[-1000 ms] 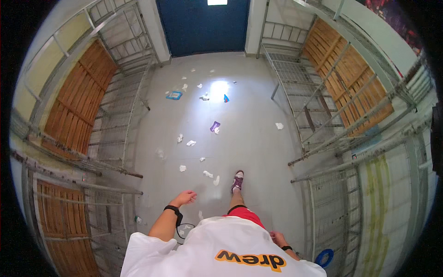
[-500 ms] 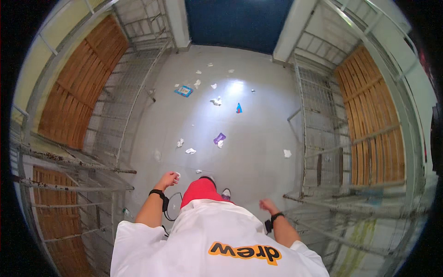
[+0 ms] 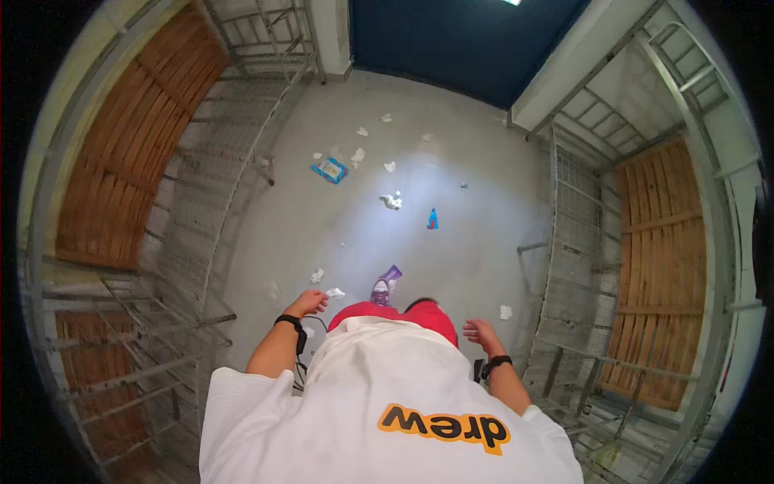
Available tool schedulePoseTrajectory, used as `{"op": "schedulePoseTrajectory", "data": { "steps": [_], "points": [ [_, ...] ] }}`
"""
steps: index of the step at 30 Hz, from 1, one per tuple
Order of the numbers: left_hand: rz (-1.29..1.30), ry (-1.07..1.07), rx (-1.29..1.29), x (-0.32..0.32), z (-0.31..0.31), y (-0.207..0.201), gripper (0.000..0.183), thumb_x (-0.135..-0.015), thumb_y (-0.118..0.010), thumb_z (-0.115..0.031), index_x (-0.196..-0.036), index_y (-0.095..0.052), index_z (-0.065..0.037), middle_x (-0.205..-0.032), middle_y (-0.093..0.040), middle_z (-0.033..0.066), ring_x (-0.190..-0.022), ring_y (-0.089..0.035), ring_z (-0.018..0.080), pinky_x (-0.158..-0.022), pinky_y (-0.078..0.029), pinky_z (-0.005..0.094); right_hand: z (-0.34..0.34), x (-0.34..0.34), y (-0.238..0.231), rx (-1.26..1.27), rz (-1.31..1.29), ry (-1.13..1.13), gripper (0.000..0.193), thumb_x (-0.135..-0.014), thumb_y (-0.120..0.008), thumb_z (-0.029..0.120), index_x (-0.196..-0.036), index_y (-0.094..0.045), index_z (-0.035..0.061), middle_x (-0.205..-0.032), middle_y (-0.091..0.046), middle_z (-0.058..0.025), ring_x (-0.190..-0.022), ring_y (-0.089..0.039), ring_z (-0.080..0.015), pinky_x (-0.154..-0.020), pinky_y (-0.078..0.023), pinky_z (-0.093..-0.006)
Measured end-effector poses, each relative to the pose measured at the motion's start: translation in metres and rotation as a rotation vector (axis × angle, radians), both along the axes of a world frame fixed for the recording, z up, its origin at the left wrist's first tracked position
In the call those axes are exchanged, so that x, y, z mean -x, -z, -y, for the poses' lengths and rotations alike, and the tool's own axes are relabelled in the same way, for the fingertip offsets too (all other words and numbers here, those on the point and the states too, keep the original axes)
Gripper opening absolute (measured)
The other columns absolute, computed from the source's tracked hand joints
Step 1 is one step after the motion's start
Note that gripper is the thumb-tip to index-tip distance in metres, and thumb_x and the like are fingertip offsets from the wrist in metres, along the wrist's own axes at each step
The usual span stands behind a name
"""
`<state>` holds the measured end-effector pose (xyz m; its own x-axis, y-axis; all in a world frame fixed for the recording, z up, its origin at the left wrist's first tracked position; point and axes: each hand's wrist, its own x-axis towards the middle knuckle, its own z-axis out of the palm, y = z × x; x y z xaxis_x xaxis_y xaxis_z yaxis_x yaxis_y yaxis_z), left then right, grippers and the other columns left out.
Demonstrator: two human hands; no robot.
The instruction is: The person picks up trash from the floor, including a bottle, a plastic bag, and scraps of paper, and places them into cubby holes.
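Note:
My left hand [image 3: 310, 302] hangs over the floor with its fingers curled together. What it holds, if anything, is hidden. Just past its fingertips, a crumpled white tissue [image 3: 334, 293] appears on the floor, with another tissue [image 3: 318, 275] a little farther off. My right hand [image 3: 480, 332] is low at my right side, its fingers loosely apart and nothing in them. Ahead of my shoe [image 3: 381, 294] is a purple wrapper [image 3: 392, 273], partly covered by the shoe. Farther ahead lie a blue packet [image 3: 331, 170] and a small blue-and-red wrapper [image 3: 433, 219].
Metal bunk frames with wooden slats [image 3: 145, 137] line the left, and similar slats [image 3: 661, 266] the right. A dark blue door [image 3: 459, 40] stands at the far end. Several tissues, including a larger one [image 3: 392, 201], are scattered over the grey floor [image 3: 484, 242].
I have stepped forward; one shoe now reaches the purple wrapper. The view has turned slightly, and the floor litter sits nearer my body. My right hand has swung forward with its fingers more visible.

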<state>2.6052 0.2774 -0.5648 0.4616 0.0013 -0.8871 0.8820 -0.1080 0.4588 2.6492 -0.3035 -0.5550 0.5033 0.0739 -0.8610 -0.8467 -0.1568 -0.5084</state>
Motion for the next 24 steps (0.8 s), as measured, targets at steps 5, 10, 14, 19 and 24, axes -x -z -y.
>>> {"op": "schedulePoseTrajectory", "data": {
  "steps": [5, 10, 14, 19, 24],
  "points": [
    [0.074, 0.056, -0.016, -0.12, -0.005, 0.002, 0.025, -0.089, -0.055, -0.027, -0.103, -0.061, -0.008, -0.09, -0.065, 0.0052, -0.069, -0.062, 0.0154, -0.059, -0.047, 0.0287, 0.014, -0.018, 0.037, 0.007, -0.145, 0.362, 0.028, -0.091, -0.051, 0.029, -0.105, -0.059, 0.0056, -0.09, -0.064, -0.0055, -0.076, -0.062, -0.018, -0.066, -0.051, -0.0294],
    [0.03, 0.179, 0.047, -0.223, 0.015, -0.003, 0.027, -0.088, -0.055, -0.03, -0.103, -0.062, -0.008, -0.089, -0.066, 0.0055, -0.071, -0.063, 0.0157, -0.063, -0.048, 0.0309, 0.021, -0.059, 0.104, -0.241, -0.281, 0.476, 0.024, -0.092, -0.049, 0.027, -0.104, -0.056, 0.0072, -0.082, -0.064, -0.0045, -0.065, -0.063, -0.0155, -0.055, -0.052, -0.0277],
    [0.142, 0.843, -0.216, -0.29, 0.002, 0.008, 0.034, -0.088, -0.054, -0.034, -0.105, -0.064, -0.005, -0.101, -0.067, 0.0124, -0.086, -0.064, 0.0264, -0.076, -0.05, 0.038, -0.035, -0.186, 0.095, -0.004, -0.288, 0.431, 0.021, -0.091, -0.051, 0.027, -0.098, -0.058, 0.0087, -0.081, -0.065, -0.004, -0.063, -0.063, -0.0152, -0.054, -0.051, -0.0276],
    [0.244, 0.656, -0.559, -0.436, 0.012, -0.046, 0.037, -0.089, -0.05, -0.032, -0.107, -0.061, -0.002, -0.104, -0.064, 0.0224, -0.098, -0.06, 0.0382, -0.087, -0.047, 0.043, -0.075, -0.387, 0.122, -0.05, -0.153, 0.056, 0.019, -0.088, -0.053, 0.025, -0.087, -0.062, 0.0088, -0.072, -0.064, -0.0041, -0.059, -0.061, -0.0151, -0.048, -0.045, -0.0276],
    [0.353, 0.624, -0.589, -0.542, -0.023, -0.041, 0.039, -0.091, -0.05, -0.033, -0.113, -0.06, -0.003, -0.113, -0.061, 0.0212, -0.105, -0.058, 0.0357, -0.09, -0.045, 0.0404, -0.126, -0.599, 0.124, 0.193, 0.244, -0.459, 0.027, -0.089, -0.055, 0.029, -0.093, -0.065, 0.0047, -0.074, -0.066, -0.0052, -0.058, -0.061, -0.0132, -0.046, -0.045, -0.0275]
  ]
}}
